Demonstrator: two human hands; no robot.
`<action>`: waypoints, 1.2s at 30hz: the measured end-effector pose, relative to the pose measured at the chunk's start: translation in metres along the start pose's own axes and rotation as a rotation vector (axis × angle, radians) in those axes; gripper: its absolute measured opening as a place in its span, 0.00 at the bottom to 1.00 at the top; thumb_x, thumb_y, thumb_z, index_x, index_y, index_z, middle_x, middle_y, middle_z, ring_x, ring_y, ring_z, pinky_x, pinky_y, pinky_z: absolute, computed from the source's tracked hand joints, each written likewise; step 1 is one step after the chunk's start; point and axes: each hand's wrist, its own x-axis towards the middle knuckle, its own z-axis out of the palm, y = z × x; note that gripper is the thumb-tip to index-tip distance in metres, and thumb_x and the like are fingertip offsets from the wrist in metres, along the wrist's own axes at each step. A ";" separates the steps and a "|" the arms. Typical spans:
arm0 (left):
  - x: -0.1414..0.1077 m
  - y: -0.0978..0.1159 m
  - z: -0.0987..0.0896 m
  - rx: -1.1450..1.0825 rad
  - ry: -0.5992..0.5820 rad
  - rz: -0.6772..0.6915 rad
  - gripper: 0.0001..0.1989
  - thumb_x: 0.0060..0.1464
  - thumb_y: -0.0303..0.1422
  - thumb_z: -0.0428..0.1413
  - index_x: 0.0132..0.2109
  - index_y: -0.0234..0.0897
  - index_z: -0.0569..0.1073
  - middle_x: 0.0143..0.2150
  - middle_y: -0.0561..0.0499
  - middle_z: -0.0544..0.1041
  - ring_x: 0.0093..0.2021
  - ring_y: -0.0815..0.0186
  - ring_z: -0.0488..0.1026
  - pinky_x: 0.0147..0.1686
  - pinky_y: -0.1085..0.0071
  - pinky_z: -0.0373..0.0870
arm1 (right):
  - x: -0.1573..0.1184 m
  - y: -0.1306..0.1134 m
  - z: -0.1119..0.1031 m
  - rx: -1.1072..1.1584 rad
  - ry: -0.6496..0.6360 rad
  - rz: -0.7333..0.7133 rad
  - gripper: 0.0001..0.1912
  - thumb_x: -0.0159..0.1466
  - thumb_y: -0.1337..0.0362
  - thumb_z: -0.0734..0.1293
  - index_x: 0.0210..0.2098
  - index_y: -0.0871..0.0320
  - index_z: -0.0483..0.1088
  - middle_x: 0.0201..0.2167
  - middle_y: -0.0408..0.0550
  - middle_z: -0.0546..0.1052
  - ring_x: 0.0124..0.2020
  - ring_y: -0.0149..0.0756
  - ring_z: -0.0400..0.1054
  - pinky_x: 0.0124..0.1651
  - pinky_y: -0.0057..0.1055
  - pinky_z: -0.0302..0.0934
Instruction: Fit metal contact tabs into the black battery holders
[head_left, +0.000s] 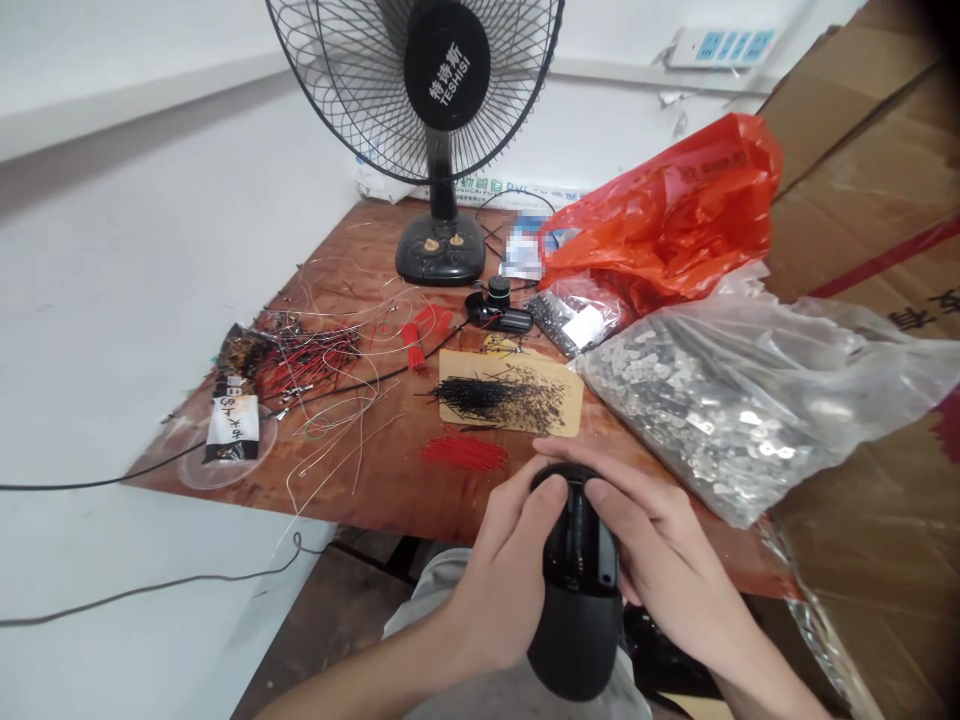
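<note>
Both hands, left [502, 580] and right [660, 560], have fingers clamped on a black device [577, 590], perhaps a tool, below the red wires [465, 452].

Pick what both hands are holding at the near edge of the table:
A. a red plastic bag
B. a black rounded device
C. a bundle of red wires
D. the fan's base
B: the left hand and the right hand both grip the black rounded device at the near edge of the table, with fingers pressed on its top.
</note>
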 end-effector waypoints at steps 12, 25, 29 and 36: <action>0.002 0.003 0.000 0.033 -0.051 0.072 0.19 0.64 0.44 0.52 0.55 0.41 0.77 0.59 0.52 0.73 0.57 0.63 0.69 0.51 0.76 0.66 | 0.001 0.000 0.004 -0.055 0.024 -0.048 0.22 0.72 0.52 0.59 0.62 0.47 0.67 0.50 0.50 0.76 0.22 0.27 0.67 0.19 0.24 0.58; 0.004 0.002 0.001 0.053 -0.059 0.084 0.20 0.64 0.44 0.51 0.56 0.40 0.76 0.57 0.50 0.75 0.51 0.65 0.73 0.45 0.77 0.69 | 0.007 0.012 0.004 -0.111 0.077 -0.332 0.16 0.73 0.61 0.60 0.57 0.44 0.72 0.58 0.38 0.73 0.60 0.30 0.65 0.60 0.20 0.59; 0.008 0.000 0.001 0.047 -0.067 0.109 0.19 0.65 0.43 0.50 0.53 0.40 0.78 0.53 0.51 0.77 0.41 0.69 0.73 0.41 0.77 0.69 | 0.009 0.013 0.005 -0.095 0.091 -0.317 0.16 0.72 0.60 0.60 0.55 0.46 0.73 0.56 0.40 0.74 0.59 0.35 0.67 0.59 0.25 0.62; 0.011 -0.002 0.002 -0.046 -0.047 0.128 0.14 0.64 0.35 0.51 0.50 0.40 0.79 0.46 0.55 0.79 0.41 0.70 0.70 0.44 0.78 0.66 | 0.012 0.011 0.008 0.140 0.041 -0.005 0.19 0.70 0.54 0.61 0.57 0.50 0.72 0.28 0.43 0.75 0.14 0.22 0.54 0.13 0.19 0.49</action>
